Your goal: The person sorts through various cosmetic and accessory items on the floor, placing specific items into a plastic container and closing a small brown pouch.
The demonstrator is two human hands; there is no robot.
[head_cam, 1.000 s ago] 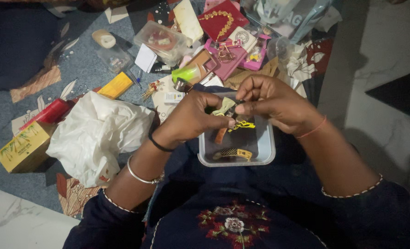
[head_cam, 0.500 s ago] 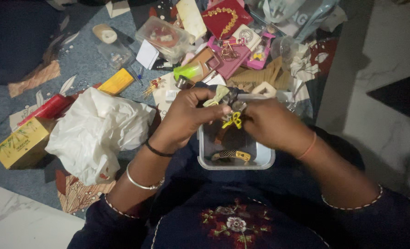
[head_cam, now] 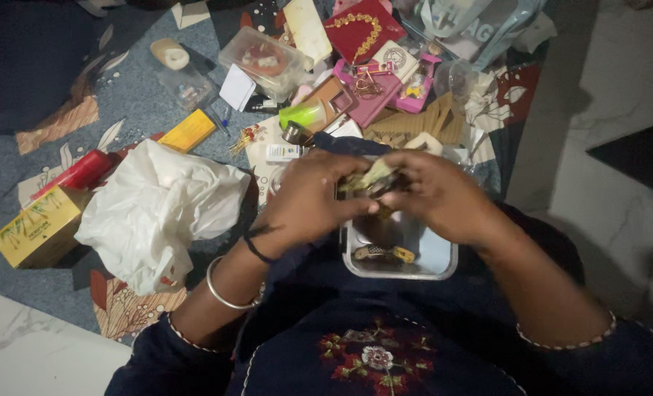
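A small pale yellow-green hair accessory (head_cam: pixel 370 178) is pinched between the fingertips of the left hand (head_cam: pixel 308 198) and the right hand (head_cam: pixel 440 194), both of which are closed on it from either side. It is held just above the far end of a clear rectangular plastic container (head_cam: pixel 436 258) that rests on the person's lap; its long axis is seen to run roughly left to right, tilted slightly up toward the right, though its exact shape is blurred. One striped hair clip (head_cam: pixel 385 253) with a yellow end is seen lying in the container, its length set across the box. The left wrist is ringed by one black band and one silver bangle (head_cam: pixel 224 290). Beyond the hands, a patterned blue-grey rug (head_cam: pixel 132 103) is spread over a pale marble floor (head_cam: pixel 18 352), and it is crowded with loose items. One crumpled white plastic bag (head_cam: pixel 158 209) is found just left of the left forearm. Farther left, one yellow carton (head_cam: pixel 37 227) and one red tube (head_cam: pixel 77 172) are laid close together, and one flat yellow packet (head_cam: pixel 187 130) lies beyond the bag. One lidded clear tub (head_cam: pixel 264 60) is set at the far side, with one red jewellery card (head_cam: pixel 359 29) carrying a gold chain near it, and one pink tray (head_cam: pixel 370 92) of small trinkets beside that. One bright green bottle (head_cam: pixel 302 114) is seen just beyond the hands.
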